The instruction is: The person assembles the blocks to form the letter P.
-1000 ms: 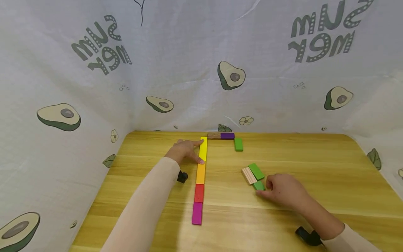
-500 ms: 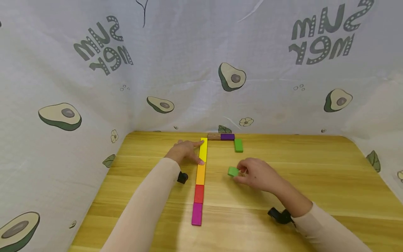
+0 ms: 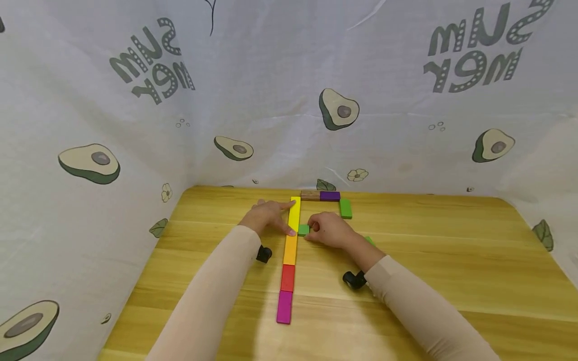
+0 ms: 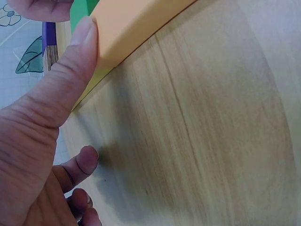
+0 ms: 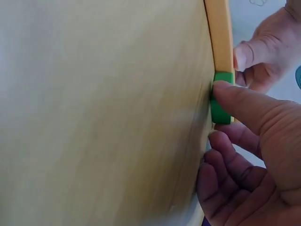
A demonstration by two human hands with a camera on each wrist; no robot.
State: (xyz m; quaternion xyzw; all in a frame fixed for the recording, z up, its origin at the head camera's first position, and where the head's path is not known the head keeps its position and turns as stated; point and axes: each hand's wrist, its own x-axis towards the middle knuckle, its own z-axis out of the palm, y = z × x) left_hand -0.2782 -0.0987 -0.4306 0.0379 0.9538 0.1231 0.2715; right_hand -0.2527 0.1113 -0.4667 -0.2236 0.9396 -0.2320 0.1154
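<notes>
In the head view, my right hand (image 3: 331, 230) pinches a small green block (image 3: 303, 230) between thumb and fingers. One end of it meets the right side of a column of blocks, near where the yellow block (image 3: 294, 213) joins the orange block (image 3: 290, 249). My left hand (image 3: 266, 218) rests against the column from the left, index finger and thumb spread apart on the yellow block's far end and near the joint. The right wrist view shows the green block (image 5: 223, 113) under my thumb; the left wrist view shows my other thumb against the orange block (image 4: 136, 23).
Nearer me, the column continues with a red block (image 3: 287, 277) and a magenta block (image 3: 284, 307). Along the back edge lie a brown block (image 3: 310, 195) and a purple block (image 3: 330, 196), then a green block (image 3: 345, 208). Another green block (image 3: 370, 240) is mostly hidden behind my right arm.
My right hand has taken the small green block from the loose group at right and carried it left to the column. My left hand has stayed at the yellow block.
</notes>
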